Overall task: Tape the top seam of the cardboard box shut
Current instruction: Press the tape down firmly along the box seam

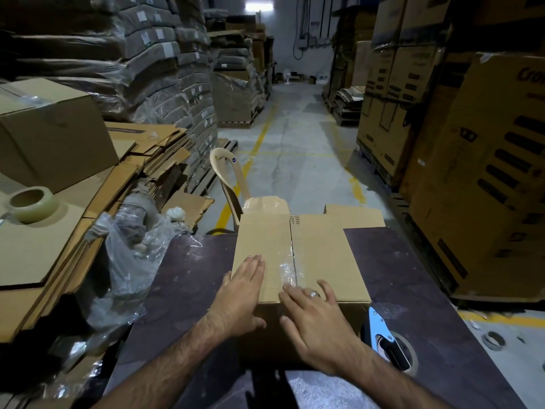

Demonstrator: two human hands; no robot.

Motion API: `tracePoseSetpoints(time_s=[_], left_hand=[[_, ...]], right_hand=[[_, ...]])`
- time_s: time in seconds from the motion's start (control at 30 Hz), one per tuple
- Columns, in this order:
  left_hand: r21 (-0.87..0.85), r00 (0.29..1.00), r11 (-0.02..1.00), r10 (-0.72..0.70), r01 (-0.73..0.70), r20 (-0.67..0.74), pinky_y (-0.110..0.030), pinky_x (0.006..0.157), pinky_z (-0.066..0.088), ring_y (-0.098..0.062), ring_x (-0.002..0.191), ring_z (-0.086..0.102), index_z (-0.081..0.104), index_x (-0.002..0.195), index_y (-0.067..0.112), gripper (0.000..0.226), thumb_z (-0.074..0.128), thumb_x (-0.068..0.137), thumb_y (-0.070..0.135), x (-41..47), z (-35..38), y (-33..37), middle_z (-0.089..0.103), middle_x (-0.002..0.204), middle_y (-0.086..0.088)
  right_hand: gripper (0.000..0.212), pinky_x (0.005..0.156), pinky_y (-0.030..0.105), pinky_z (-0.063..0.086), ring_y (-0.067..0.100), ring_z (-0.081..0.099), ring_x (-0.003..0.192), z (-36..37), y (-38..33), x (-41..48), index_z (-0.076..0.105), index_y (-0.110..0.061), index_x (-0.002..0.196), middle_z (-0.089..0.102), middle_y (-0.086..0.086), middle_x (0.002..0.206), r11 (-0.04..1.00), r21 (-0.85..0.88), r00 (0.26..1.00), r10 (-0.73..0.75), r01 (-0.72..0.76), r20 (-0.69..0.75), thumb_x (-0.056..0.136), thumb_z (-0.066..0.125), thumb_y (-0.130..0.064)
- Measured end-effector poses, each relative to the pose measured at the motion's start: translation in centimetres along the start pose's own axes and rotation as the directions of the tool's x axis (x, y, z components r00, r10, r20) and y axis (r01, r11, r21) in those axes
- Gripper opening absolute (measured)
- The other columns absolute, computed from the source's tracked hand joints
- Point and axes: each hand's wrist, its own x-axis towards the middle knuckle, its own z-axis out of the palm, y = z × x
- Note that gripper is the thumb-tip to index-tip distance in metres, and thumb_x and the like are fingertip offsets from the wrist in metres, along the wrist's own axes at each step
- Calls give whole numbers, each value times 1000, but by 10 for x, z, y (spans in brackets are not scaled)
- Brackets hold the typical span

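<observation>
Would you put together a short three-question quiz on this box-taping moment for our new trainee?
1. True or false: the right hand is holding the tape dispenser.
2. Where does the spare tape roll lie? A) on the cardboard box B) on flattened cardboard at the left C) on the chair
3. Fill in: clear tape already covers the ___ end of the top seam of the cardboard box.

Key
1. False; both hands, including the left hand, lie flat and empty on the box.
2. B
3. near
</observation>
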Motion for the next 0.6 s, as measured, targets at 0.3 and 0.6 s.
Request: tracePoseSetpoints(time_s=[0.3,0.6], left_hand=[[-28,1000,1000,-8,9,22,-46,117,12,-18,146,-11,-10,150,12,123,77,70,50,1,-2,-2,-13,160,-1],[-17,1000,1000,-10,10,25,-47,117,12,-19,146,-10,-11,149,11,125,77,70,49,1,-1,1,-13,160,-2]], right_hand=[[65,113,48,5,18,41,130,-1,13,39,43,-14,135,43,6,145,996,7,994,85,-85,68,91,9,-46],[65,114,47,3,17,39,132,-5,26,22,42,-17,137,42,3,147,993,18,992,120,-120,43,91,7,-48]])
